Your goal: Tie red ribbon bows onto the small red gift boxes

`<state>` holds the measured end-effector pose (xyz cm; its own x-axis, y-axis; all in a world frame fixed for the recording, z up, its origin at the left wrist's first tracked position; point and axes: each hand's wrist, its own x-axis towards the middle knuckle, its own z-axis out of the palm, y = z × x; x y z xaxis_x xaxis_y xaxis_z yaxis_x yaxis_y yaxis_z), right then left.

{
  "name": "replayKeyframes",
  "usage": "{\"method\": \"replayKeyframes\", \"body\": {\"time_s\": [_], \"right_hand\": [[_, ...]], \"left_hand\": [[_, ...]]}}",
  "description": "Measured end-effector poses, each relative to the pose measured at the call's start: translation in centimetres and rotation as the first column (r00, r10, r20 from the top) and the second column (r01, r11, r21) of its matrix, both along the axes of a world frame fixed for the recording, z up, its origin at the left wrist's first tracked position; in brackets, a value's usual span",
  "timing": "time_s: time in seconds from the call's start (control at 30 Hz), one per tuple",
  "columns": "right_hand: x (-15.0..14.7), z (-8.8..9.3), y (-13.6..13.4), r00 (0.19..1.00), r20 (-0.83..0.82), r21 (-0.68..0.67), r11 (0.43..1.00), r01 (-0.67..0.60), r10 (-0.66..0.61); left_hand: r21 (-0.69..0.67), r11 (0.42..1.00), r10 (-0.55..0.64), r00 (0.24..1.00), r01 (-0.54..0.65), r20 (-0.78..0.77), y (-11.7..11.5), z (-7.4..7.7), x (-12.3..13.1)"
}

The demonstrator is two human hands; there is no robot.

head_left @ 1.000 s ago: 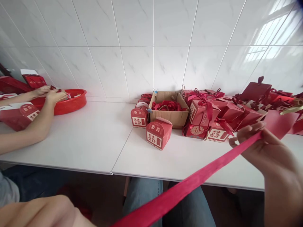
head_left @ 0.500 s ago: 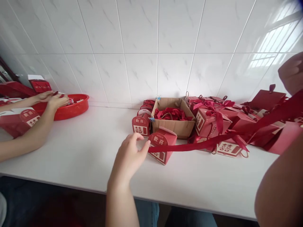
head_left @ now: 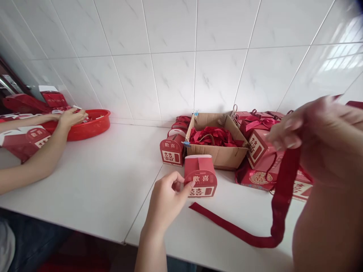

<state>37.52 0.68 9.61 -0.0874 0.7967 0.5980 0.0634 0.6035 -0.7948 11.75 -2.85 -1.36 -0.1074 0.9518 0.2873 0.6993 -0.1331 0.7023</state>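
My left hand (head_left: 170,196) is at the front left corner of a small red gift box (head_left: 202,177), its thumb and bent fingers pinched against the box's side. The box stands upright on the white table with its printed front facing me. At the right, my right hand (head_left: 317,128), partly blurred, is closed on a dark red ribbon (head_left: 283,189). The ribbon hangs down from it, bends on the table, and its loose end lies in front of the box.
Behind the box stands a cardboard box (head_left: 229,156) of red ribbons, with more red boxes (head_left: 172,149) to its left and a pile of ribboned boxes (head_left: 258,147) to its right. At the far left, another person's hands (head_left: 69,118) work over a red basin (head_left: 90,132).
My left hand has let go of the ribbon end, which has dropped to the table, and now touches the box. The box has turned to face me. My right hand has come lower and inward.
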Motion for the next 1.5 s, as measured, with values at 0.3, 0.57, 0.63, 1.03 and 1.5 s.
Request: {"method": "replayKeyframes", "body": {"time_s": [0.3,0.57,0.63,1.03,1.5], "right_hand": [[-3.5,-0.7,1.5,0.649,0.540,-0.517,0.819,-0.248,0.537],[-7.3,-2.7,2.7,0.501,0.506,-0.648,0.693,-0.316,0.702],[-7.9,-3.2,3.0,0.478,0.487,-0.673,0.663,-0.327,0.731],[-8.6,-4.1,3.4,0.479,0.474,-0.692,0.649,-0.316,0.739],[-7.8,-3.2,2.7,0.574,0.463,-0.714,0.668,-0.209,0.675]], "left_hand": [[-0.061,0.996,0.058,0.995,-0.063,-0.076,-2.8,1.7,1.8],[0.075,0.997,0.026,0.998,-0.031,0.059,-2.5,1.2,1.7],[0.074,0.997,0.002,0.997,-0.008,0.082,-2.4,1.2,1.8],[0.064,0.998,-0.040,0.982,0.029,0.182,-2.6,0.9,1.7],[0.056,0.996,-0.084,0.970,0.073,0.227,-2.7,1.2,2.1]]}}
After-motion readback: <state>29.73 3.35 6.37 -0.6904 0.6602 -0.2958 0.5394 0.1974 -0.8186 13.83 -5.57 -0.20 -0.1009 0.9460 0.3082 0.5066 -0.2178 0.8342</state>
